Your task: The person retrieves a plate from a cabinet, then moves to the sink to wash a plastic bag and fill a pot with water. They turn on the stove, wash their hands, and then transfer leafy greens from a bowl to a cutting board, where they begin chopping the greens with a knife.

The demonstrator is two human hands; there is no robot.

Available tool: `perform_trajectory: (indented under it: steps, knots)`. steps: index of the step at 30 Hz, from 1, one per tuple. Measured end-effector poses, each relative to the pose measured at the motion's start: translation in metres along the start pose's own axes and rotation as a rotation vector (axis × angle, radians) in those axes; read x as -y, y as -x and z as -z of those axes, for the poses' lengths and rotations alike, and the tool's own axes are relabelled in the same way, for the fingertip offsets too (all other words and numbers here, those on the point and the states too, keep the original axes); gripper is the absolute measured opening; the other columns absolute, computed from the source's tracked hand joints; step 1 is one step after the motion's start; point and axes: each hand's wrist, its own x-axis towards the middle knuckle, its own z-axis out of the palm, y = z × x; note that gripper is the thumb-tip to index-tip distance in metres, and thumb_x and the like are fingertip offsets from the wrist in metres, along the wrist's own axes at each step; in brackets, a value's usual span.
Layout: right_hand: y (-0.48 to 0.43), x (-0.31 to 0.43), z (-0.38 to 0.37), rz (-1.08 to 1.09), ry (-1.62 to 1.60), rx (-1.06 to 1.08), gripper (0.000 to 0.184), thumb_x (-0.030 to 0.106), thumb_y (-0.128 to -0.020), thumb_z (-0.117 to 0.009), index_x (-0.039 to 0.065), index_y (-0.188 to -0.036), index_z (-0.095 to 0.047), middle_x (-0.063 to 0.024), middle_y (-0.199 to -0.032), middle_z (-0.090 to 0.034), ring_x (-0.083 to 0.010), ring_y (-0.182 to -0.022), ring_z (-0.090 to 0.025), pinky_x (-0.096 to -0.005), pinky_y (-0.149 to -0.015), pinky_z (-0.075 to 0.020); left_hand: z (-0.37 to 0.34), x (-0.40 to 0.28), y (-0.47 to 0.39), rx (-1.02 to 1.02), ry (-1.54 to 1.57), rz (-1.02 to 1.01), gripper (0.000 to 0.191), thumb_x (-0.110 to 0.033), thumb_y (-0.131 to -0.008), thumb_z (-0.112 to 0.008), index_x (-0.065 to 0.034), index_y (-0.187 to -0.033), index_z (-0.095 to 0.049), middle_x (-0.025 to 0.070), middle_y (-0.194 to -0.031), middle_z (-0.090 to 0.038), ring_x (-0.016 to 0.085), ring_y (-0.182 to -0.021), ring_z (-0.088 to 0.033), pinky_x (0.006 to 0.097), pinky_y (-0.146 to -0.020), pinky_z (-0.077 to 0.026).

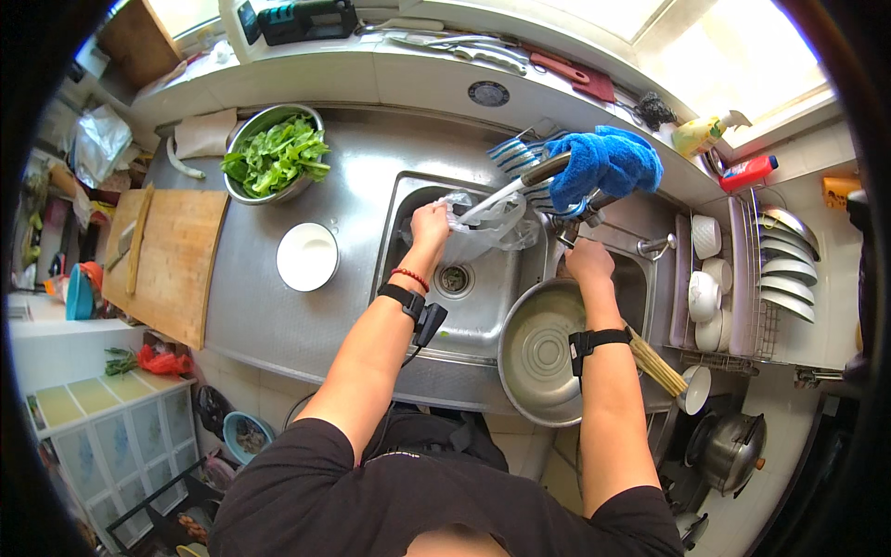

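My left hand (430, 226) is closed on the edge of a clear plastic bag (480, 233) over the left sink basin (480, 317). A stream of water (491, 200) runs from the faucet spout (546, 169) into the bag. My right hand (589, 261) is at the faucet's base near its lever (567, 240); whether the fingers grip it is hard to see. Below that hand, a large metal pan (543, 348) lies tilted over the sink's right part and front edge. A blue towel (605, 167) hangs over the faucet.
Left on the steel counter are a metal bowl of leafy greens (278, 153), a white bowl (308, 257) and a wooden cutting board (174, 257) with a knife (123, 244). At right stand a dish rack (748, 278), a bamboo brush (658, 365) and a lidded pot (731, 452).
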Motion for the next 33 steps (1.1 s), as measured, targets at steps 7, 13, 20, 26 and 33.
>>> perform_trajectory:
  steps: [7,13,20,26,33]
  knots:
    - [-0.01,0.068,0.009,0.334,-0.483,-0.114,0.027,0.026,-0.091,-0.055,0.005,-0.098,-0.07,-0.0147,-0.095,-0.071,-0.0305,-0.091,-0.069,-0.0444,-0.078,-0.0531,-0.006,-0.009,-0.009,0.04,0.085,0.019,0.026,-0.019,-0.093,-0.058,0.0036,-0.088,-0.069,0.0082,-0.07,-0.064,0.016,-0.056,-0.06,0.0328,-0.05,-0.049]
    - [-0.011,0.121,0.013,0.006,-1.654,0.592,0.029,0.019,-0.094,-0.052,0.011,-0.121,-0.059,-0.0044,-0.114,-0.064,-0.0221,-0.107,-0.058,-0.0448,-0.085,-0.0475,-0.001,-0.011,-0.003,0.058,0.102,0.052,0.024,-0.018,-0.095,-0.056,0.0012,-0.087,-0.068,0.0065,-0.07,-0.063,0.013,-0.056,-0.058,0.0296,-0.049,-0.047]
    - [-0.004,0.13,0.017,-0.068,-1.578,0.558,0.03,0.019,-0.095,-0.052,0.012,-0.123,-0.06,-0.0059,-0.117,-0.064,-0.0241,-0.115,-0.055,-0.0511,-0.097,-0.0396,-0.002,-0.022,0.006,0.11,0.131,0.076,0.024,-0.019,-0.098,-0.051,-0.0037,-0.087,-0.066,0.003,-0.072,-0.063,0.01,-0.055,-0.055,0.0247,-0.047,-0.044]
    - [0.0,0.129,0.015,-0.026,-1.326,0.498,0.031,0.02,-0.096,-0.05,0.011,-0.124,-0.06,-0.0049,-0.122,-0.062,-0.0246,-0.119,-0.053,-0.052,-0.099,-0.0372,-0.003,-0.025,0.001,0.129,0.129,0.084,0.021,-0.018,-0.097,-0.053,-0.0043,-0.088,-0.066,0.0026,-0.071,-0.063,0.01,-0.054,-0.054,0.0248,-0.047,-0.044]
    - [-0.002,0.128,0.004,0.028,-1.399,0.52,0.029,0.019,-0.097,-0.048,0.011,-0.12,-0.063,-0.0023,-0.119,-0.064,-0.0238,-0.117,-0.054,-0.0497,-0.095,-0.0409,0.0,-0.016,0.001,0.068,0.12,0.036,0.027,-0.021,-0.092,-0.06,0.0022,-0.081,-0.069,0.0083,-0.067,-0.064,0.015,-0.053,-0.057,0.0316,-0.048,-0.045]
